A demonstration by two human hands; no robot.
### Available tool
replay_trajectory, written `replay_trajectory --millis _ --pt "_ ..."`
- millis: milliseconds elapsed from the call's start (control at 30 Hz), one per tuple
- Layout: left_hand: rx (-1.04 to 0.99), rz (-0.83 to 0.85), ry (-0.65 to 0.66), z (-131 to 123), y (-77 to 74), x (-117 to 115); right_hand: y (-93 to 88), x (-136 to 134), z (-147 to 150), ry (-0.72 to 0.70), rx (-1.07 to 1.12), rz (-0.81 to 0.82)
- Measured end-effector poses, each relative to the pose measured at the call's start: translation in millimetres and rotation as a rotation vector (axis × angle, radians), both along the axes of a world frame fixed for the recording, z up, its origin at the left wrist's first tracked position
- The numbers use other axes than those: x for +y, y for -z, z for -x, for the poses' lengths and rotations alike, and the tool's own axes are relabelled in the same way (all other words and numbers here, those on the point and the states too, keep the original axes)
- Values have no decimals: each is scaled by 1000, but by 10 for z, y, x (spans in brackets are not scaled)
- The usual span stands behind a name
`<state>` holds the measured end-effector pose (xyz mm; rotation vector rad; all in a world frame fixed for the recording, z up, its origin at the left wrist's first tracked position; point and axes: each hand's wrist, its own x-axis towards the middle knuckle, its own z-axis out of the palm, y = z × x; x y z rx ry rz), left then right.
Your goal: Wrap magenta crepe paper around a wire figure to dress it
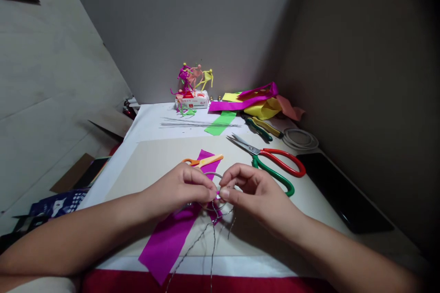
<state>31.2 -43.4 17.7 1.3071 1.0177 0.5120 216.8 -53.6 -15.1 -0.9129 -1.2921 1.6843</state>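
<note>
My left hand (182,187) and my right hand (250,192) meet above a beige board (154,165), their fingertips pinching a thin wire loop (209,175) with a small magenta scrap at the pinch. Loose wire ends (210,242) trail from the loop towards me. Under both hands lies a magenta crepe paper strip (168,242), partly hidden by them. An orange-handled tool (206,161) rests just beyond my left hand. Large scissors with red and green handles (271,160) lie open beyond my right hand.
Farther back are straight thin wires (199,124), a green paper strip (220,122), piled crepe paper (250,103), pliers (261,128), and coiled white cable (300,138). Colourful wire-and-paper figures (192,80) stand on a white box (191,100). A black phone (343,192) lies right.
</note>
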Motion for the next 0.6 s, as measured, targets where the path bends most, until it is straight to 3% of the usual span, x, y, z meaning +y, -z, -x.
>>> replay_trajectory --millis 300,400,500,600 --pt "-7 83 -11 2 -30 -9 17 1 -20 -122 51 16" --pt "36 50 -82 6 -25 -13 21 7 -35 -14 -53 -140" --pt "58 19 -132 9 -5 -12 7 -5 -36 156 -195 -406" --pt "49 6 -176 1 16 -11 -4 -44 -28 209 -316 -628"
